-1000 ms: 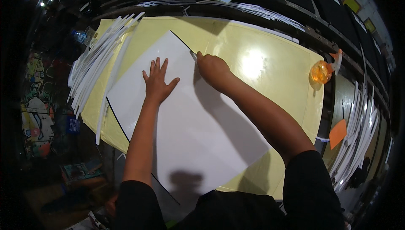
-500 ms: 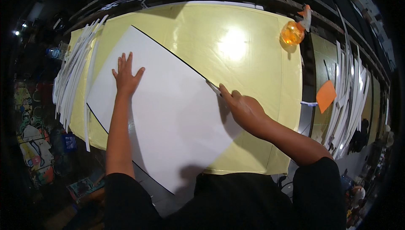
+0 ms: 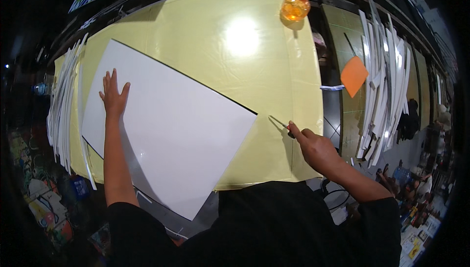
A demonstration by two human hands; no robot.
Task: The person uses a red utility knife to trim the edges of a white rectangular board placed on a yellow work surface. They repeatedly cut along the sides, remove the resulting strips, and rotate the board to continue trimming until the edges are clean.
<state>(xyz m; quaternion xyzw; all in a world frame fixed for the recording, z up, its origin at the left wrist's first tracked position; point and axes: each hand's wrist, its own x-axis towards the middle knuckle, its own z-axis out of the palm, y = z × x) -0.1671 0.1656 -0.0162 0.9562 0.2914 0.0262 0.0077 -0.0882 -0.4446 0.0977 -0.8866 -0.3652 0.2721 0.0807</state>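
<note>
A large white sheet (image 3: 176, 125) with thin dark edges lies slantwise on the yellow-covered table (image 3: 196, 17). Its lowest corner hangs past the table's near edge. My left hand (image 3: 114, 101) rests flat on the sheet's left part, fingers spread. Off the sheet's right corner, my right hand (image 3: 316, 147) grips a cutter knife (image 3: 279, 122). The thin blade points up and left toward that corner, apart from it. Only a bit of the red and black handle shows between my fingers.
A spray bottle of orange liquid (image 3: 295, 7) stands at the table's far right corner. Long white strips (image 3: 66, 105) lie along the left edge. More white strips (image 3: 384, 86) and an orange squeegee-like piece (image 3: 354, 76) are to the right, beyond a gap.
My right hand has drawn the knife along the sheet's far edge, rightward and toward me, past the corner. My left hand stays flat on the sheet. The view has shifted.
</note>
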